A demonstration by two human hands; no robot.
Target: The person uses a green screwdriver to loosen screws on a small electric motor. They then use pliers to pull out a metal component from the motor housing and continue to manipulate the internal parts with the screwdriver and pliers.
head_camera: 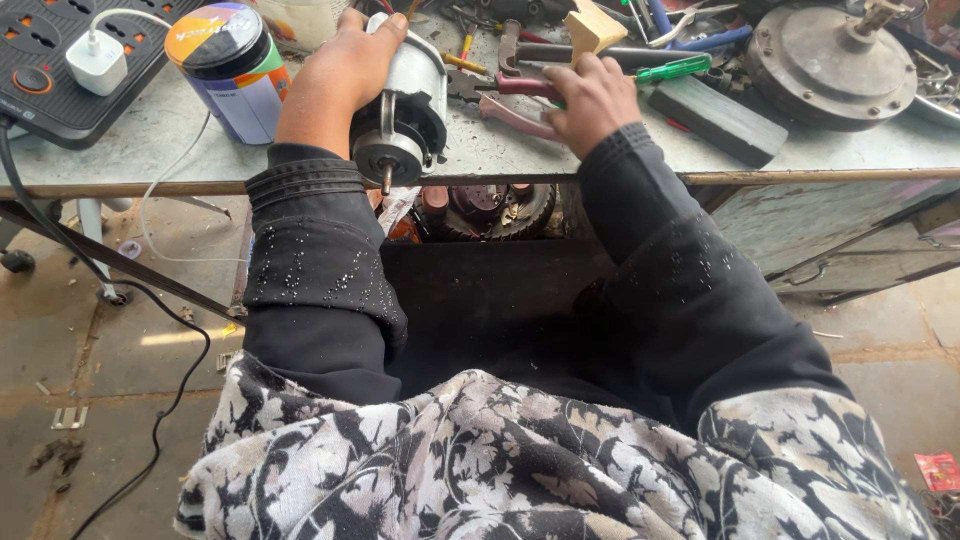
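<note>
1. Left hand (345, 70) wrapped over the small silver-and-black cylindrical electric motor (405, 110), fingers closed around its housing; motor lying on its side at the near edge of the grey metal worktop (150, 150), shaft end poking out over the edge.
2. Right hand (590, 100) down on the red-handled pliers (515, 100), fingers curled over the handles; whether fully gripped or only resting, cannot tell.
3. Just beyond the right hand: green-handled screwdriver (672, 70), dark rectangular block (715, 120), wooden-headed mallet (592, 28).
4. Well apart, far right: large round grey metal motor cover (830, 60). Far left: colourful cylindrical tin with black lid (230, 65), black power strip with white charger (60, 60).
5. Best handling, judged from this: keep the motor pressed flat on the worktop so it cannot roll off the edge; take the pliers by both handles before lifting; keep the protruding shaft clear of the sleeve.
</note>
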